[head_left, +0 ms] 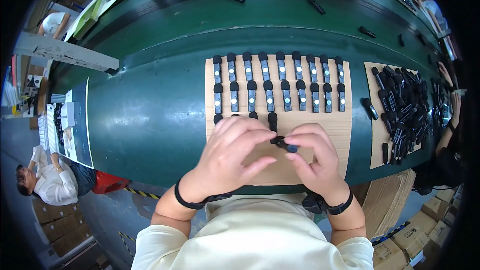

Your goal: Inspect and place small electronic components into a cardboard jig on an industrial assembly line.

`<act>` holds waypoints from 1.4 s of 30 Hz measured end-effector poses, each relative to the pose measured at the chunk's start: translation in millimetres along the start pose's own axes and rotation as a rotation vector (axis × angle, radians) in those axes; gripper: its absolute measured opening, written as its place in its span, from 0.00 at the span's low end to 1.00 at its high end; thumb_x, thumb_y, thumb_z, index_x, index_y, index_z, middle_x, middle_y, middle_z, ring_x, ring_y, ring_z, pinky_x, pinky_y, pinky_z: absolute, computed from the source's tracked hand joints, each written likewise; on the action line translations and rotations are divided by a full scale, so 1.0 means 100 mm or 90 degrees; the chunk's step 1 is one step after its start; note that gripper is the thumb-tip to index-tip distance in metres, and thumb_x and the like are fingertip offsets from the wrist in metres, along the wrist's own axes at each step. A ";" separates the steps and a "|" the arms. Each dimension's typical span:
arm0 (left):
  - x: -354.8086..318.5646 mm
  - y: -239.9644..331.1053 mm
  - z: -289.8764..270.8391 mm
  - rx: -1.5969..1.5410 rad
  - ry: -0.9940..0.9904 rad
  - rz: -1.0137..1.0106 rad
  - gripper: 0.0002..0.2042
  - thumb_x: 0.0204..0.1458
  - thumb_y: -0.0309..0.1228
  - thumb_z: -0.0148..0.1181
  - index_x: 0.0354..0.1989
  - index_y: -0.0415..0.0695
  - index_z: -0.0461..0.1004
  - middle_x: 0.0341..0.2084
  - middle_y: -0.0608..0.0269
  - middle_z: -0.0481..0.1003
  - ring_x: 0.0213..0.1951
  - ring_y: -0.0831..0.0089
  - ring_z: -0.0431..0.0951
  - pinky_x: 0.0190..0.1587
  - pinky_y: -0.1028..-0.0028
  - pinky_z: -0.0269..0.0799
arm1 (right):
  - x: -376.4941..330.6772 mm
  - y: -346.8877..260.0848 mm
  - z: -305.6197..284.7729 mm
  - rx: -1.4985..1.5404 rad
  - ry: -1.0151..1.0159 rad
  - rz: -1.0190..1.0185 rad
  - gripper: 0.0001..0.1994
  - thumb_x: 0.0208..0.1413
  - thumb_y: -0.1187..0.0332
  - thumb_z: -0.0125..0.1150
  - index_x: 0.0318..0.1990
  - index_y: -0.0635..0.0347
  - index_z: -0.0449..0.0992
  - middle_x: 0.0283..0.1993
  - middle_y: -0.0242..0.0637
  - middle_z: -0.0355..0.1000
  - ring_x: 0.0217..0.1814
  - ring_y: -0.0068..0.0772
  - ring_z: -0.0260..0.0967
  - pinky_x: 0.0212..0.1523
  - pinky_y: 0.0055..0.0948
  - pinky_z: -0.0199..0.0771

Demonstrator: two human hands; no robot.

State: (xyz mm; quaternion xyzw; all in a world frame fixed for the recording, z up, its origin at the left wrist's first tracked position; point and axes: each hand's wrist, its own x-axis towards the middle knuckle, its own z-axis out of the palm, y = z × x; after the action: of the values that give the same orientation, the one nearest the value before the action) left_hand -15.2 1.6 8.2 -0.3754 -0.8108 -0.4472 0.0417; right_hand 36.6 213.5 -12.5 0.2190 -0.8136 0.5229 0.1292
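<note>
2 hands meet over the cardboard sheet (330,135): right hand (315,157) fingers pinch a small black clip-on device (287,146), left hand (235,145) lies released alongside; a slip could topple the neat rows (280,82).

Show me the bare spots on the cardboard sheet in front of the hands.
Bare strip along the cardboard sheet at its right edge, below the two full rows of small black devices and right of the right hand, which pinches one device. The left hand covers the lower left. The pile of devices on the right is crowded.
</note>
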 end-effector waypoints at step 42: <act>1.84 -2.96 -1.13 0.428 0.032 -0.146 0.12 0.51 0.25 0.61 0.44 0.38 0.75 0.39 0.53 0.77 0.42 0.58 0.77 0.50 0.64 0.72 | -0.08 0.06 -0.29 -0.206 -0.123 0.210 0.19 0.46 0.81 0.66 0.47 0.63 0.70 0.55 0.50 0.66 0.47 0.46 0.73 0.49 0.36 0.74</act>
State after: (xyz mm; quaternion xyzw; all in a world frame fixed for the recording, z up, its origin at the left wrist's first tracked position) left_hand -368.7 -73.1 -55.5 -0.2361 -0.9483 -0.1662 0.1319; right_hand 40.4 244.3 -8.8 0.1085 -0.9202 0.3762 -0.0032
